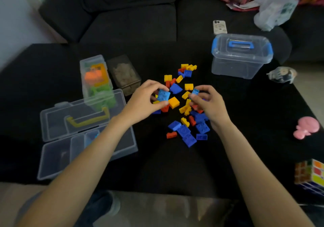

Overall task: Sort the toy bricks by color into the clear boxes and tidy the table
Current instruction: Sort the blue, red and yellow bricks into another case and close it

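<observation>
I'm grabbing light-blue bricks: left hand (pixel 149 97) pinching one (pixel 164 95), right hand (pixel 208 102) pinching another (pixel 195 92). Next I'm dropping both in the open box (pixel 121 149), I reckon.

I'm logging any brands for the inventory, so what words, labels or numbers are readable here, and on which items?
No text can be read in this view.
white plastic bag on the sofa: greenish print, too blurred to read.
phone: pattern on its case, no legible words.
clear boxes and toy bricks: no lettering visible.
</observation>
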The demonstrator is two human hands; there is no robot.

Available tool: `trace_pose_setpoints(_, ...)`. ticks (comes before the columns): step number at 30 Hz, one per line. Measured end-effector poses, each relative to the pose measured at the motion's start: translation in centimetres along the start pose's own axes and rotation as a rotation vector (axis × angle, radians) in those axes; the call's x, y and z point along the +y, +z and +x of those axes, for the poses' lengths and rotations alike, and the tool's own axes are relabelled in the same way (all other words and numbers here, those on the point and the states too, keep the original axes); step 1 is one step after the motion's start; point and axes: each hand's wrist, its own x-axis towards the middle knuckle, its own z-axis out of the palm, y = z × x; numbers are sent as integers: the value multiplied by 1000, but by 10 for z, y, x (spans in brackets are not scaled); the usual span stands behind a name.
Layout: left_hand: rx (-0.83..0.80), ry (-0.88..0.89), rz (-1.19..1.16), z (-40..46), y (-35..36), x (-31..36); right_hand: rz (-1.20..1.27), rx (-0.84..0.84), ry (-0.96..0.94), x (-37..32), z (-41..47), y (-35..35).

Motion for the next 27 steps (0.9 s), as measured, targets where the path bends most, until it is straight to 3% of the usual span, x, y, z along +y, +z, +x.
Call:
trace_pose_setpoints(3, 160, -42, -108, -61, -16, 6, 73, -92, -3, -3, -43, 25)
trace_pose_setpoints(6, 327, -210, -227, -122, -35, -12, 94, -232, -6, -5, -70, 64)
trace_pose_setpoints(10, 447, -339, -192, -186, -61, -46, 115, -482, 0, -6, -97, 124)
trace_pose_setpoints(12, 429, -358, -103, -196, -70, -57, 28, -539, -54, -4, -104, 149)
trace_pose_setpoints(16, 296, -333, 112, -193, -77, -72, -419, -429, -249, 6, -110, 188)
trace_pose_setpoints(20, 271, -278, 208, -179, -81, -79, -661, -372, -438, 18, -112, 209)
trace_pose_setpoints(22, 221, -231, 226, -173, -82, -83, -817, -392, -447, 23, -111, 214)
trace_pose_setpoints(27, 170, -214, 225, -174, -85, -95, -787, -378, -437, 21, -105, 213)
